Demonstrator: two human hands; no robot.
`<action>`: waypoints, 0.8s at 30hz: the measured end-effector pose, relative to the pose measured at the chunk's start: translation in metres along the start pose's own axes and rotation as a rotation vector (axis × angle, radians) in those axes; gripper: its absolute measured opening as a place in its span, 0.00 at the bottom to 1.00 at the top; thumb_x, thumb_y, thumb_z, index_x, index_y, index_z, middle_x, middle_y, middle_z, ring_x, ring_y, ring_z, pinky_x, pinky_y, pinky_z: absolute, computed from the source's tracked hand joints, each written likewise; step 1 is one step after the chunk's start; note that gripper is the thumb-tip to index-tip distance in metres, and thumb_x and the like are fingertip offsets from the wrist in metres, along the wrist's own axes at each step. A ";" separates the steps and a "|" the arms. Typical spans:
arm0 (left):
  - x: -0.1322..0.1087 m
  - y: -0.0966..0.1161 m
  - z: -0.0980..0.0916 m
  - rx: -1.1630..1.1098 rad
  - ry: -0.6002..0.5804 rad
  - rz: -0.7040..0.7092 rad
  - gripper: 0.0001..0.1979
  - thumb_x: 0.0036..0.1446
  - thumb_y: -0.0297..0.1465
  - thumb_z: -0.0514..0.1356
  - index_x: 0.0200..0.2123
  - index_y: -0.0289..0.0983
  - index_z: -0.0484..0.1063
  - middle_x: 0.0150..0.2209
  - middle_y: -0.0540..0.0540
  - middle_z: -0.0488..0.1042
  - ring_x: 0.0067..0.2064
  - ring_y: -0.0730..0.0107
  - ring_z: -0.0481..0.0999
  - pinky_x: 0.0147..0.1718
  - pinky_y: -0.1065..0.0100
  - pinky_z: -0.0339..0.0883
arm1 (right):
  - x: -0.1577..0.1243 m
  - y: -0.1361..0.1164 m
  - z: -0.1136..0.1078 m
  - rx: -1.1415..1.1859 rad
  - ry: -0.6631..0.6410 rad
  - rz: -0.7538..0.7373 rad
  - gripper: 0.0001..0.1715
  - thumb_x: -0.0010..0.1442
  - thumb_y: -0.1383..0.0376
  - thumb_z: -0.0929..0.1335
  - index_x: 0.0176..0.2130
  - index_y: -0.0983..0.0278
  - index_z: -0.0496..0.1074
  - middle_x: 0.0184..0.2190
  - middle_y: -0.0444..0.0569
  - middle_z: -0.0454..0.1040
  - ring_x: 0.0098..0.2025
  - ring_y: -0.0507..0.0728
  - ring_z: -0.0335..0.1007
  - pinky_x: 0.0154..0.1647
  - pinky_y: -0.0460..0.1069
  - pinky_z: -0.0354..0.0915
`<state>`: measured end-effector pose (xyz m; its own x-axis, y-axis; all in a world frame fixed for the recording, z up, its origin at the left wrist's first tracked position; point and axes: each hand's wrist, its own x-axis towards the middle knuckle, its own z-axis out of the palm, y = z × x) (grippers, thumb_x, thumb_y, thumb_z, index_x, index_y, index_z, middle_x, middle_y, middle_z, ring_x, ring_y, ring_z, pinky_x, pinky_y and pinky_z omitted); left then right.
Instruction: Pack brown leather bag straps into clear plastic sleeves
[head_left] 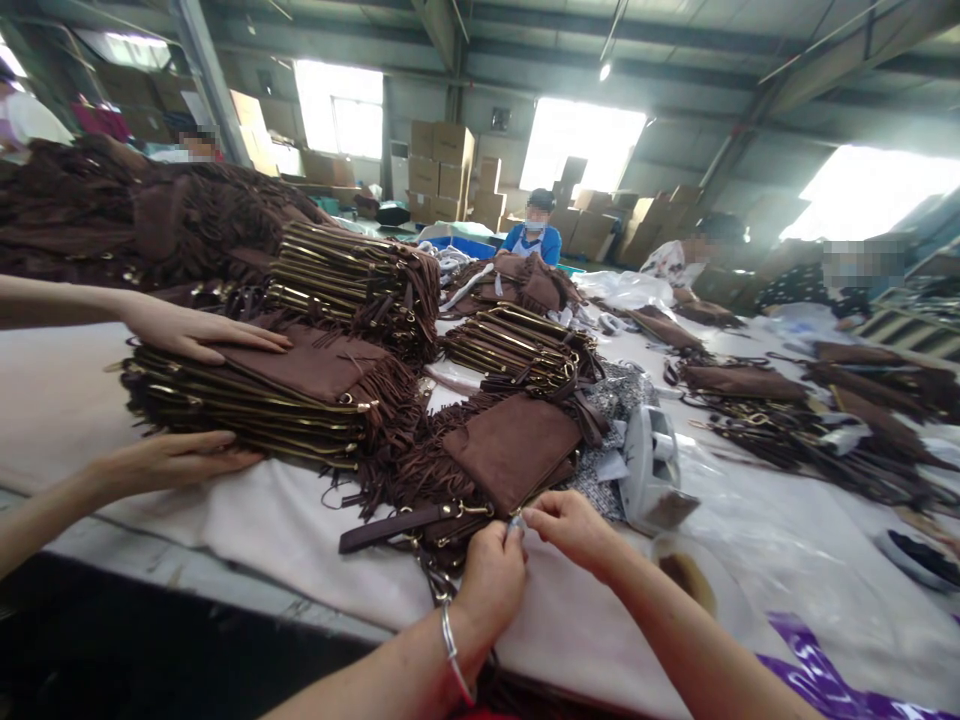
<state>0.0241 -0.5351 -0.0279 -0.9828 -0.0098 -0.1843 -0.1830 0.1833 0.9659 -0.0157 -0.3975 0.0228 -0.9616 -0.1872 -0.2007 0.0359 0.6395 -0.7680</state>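
Note:
A brown fringed pouch [514,450] with a gold zip lies flat in front of me, a dark wrist strap [394,527] and metal clasps beside it. At its near corner, my left hand [491,570] is closed in a pinch. My right hand [574,530] pinches at the same spot, its fingertips almost meeting the left's. Between them shows a small grey-white wrapped piece [516,523], too small to name exactly; it seems to sit at the zip's end. The left wrist wears a silver bangle.
At left, another person's two hands [199,330] hold a stack of fringed pouches [262,400]. More stacked pouches [517,345] stand beyond. A white tape dispenser [649,465] and a tape roll [686,580] lie to the right, near clear plastic. Other people sit across the table.

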 end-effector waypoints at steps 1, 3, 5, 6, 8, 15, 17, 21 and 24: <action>0.000 0.000 0.000 0.006 0.001 -0.005 0.15 0.61 0.34 0.53 0.23 0.37 0.66 0.22 0.48 0.69 0.26 0.69 0.64 0.26 0.69 0.53 | 0.000 0.000 0.000 -0.001 0.006 0.003 0.17 0.53 0.57 0.67 0.22 0.66 0.74 0.20 0.44 0.73 0.25 0.51 0.65 0.27 0.46 0.58; 0.000 0.000 0.001 0.019 0.000 -0.009 0.15 0.61 0.34 0.52 0.23 0.37 0.66 0.22 0.47 0.69 0.26 0.69 0.64 0.26 0.69 0.53 | 0.002 0.001 0.002 -0.004 0.017 0.010 0.14 0.51 0.58 0.67 0.23 0.66 0.74 0.21 0.45 0.74 0.26 0.52 0.66 0.28 0.46 0.59; -0.001 0.000 0.001 0.018 -0.003 -0.002 0.15 0.62 0.34 0.52 0.23 0.37 0.66 0.23 0.47 0.69 0.26 0.69 0.65 0.27 0.68 0.53 | 0.004 0.002 0.004 -0.023 0.035 0.018 0.13 0.50 0.59 0.68 0.23 0.66 0.74 0.22 0.46 0.75 0.27 0.53 0.67 0.28 0.46 0.58; -0.001 0.000 0.001 0.014 -0.002 0.002 0.15 0.62 0.35 0.52 0.24 0.37 0.67 0.23 0.47 0.69 0.26 0.69 0.65 0.27 0.68 0.53 | 0.005 0.003 0.005 -0.039 0.046 0.024 0.13 0.50 0.59 0.68 0.23 0.66 0.74 0.22 0.45 0.74 0.27 0.53 0.66 0.27 0.46 0.58; -0.002 0.001 0.000 0.006 -0.002 0.011 0.14 0.61 0.34 0.52 0.24 0.36 0.68 0.24 0.47 0.70 0.26 0.69 0.65 0.28 0.68 0.54 | 0.007 0.003 0.007 -0.066 0.064 0.060 0.12 0.49 0.60 0.68 0.21 0.65 0.73 0.20 0.44 0.72 0.26 0.52 0.64 0.26 0.46 0.55; -0.002 0.001 0.000 0.015 0.023 0.041 0.13 0.60 0.32 0.54 0.25 0.36 0.70 0.24 0.46 0.71 0.27 0.67 0.66 0.29 0.68 0.54 | 0.013 0.001 0.008 0.001 -0.008 0.210 0.08 0.46 0.63 0.69 0.20 0.65 0.70 0.16 0.39 0.62 0.22 0.48 0.55 0.21 0.44 0.49; -0.003 0.000 0.001 0.004 0.020 0.044 0.12 0.60 0.31 0.54 0.25 0.36 0.70 0.24 0.46 0.71 0.27 0.67 0.66 0.29 0.68 0.55 | 0.014 0.002 0.007 0.031 -0.040 0.237 0.08 0.46 0.63 0.68 0.21 0.64 0.69 0.15 0.38 0.61 0.20 0.48 0.54 0.20 0.44 0.48; -0.004 0.002 0.001 -0.034 0.008 0.056 0.13 0.60 0.32 0.54 0.25 0.36 0.71 0.24 0.46 0.72 0.27 0.68 0.65 0.28 0.69 0.55 | 0.017 0.003 0.009 0.085 -0.083 0.259 0.07 0.46 0.64 0.68 0.21 0.64 0.67 0.15 0.38 0.61 0.18 0.47 0.52 0.18 0.44 0.45; -0.003 0.002 0.000 -0.026 0.002 0.055 0.13 0.60 0.32 0.53 0.24 0.36 0.70 0.24 0.47 0.71 0.26 0.68 0.65 0.28 0.69 0.55 | 0.016 0.002 0.010 0.117 -0.088 0.261 0.07 0.46 0.65 0.68 0.21 0.64 0.67 0.14 0.37 0.61 0.18 0.46 0.51 0.18 0.44 0.45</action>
<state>0.0267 -0.5347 -0.0255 -0.9915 -0.0022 -0.1303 -0.1291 0.1576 0.9790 -0.0288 -0.4063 0.0119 -0.8886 -0.0949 -0.4487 0.3148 0.5852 -0.7473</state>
